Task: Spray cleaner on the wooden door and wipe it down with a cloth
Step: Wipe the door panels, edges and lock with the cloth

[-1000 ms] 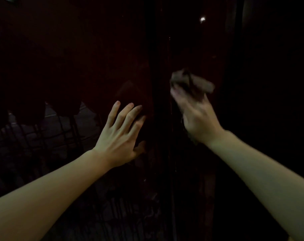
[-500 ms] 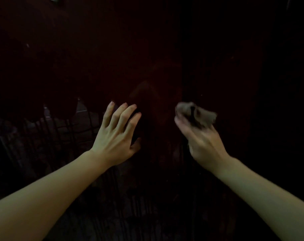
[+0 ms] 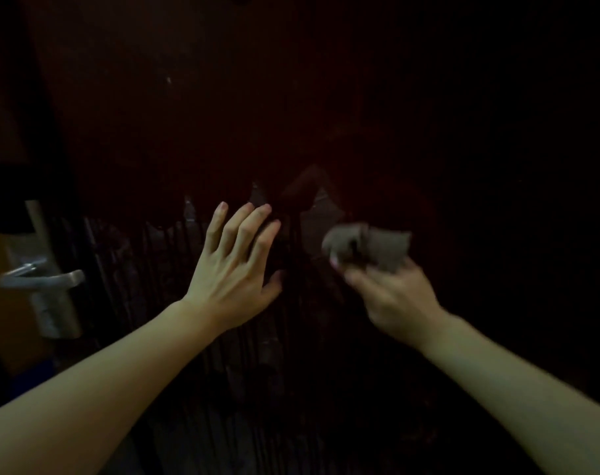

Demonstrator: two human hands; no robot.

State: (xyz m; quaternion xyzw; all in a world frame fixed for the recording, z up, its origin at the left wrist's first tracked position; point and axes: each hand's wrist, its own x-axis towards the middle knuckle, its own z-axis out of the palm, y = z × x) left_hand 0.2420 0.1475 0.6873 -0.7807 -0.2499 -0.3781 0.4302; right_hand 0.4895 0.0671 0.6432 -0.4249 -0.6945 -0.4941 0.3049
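Two bare forearms enter from the lower corners of the frame and converge toward the middle. The left hand sits just left of centre, its grip released: the fingers are straight and slightly fanned, pointing up and a little right, laid flat against the door. The right hand, right of centre and blurred, has its grip clenched round a bunched cloth, which bulges out above the knuckles. The cloth is a grey-brown crumpled wad, its long axis running roughly left to right across the frame; whether it touches the door cannot be told. Behind both hands the door fills nearly the whole frame, very dark reddish-brown and dimly lit, with pale vertical streaks running down its lower half below a jagged edge. At the left edge of the frame a grey metal lever handle on a long plate points right.
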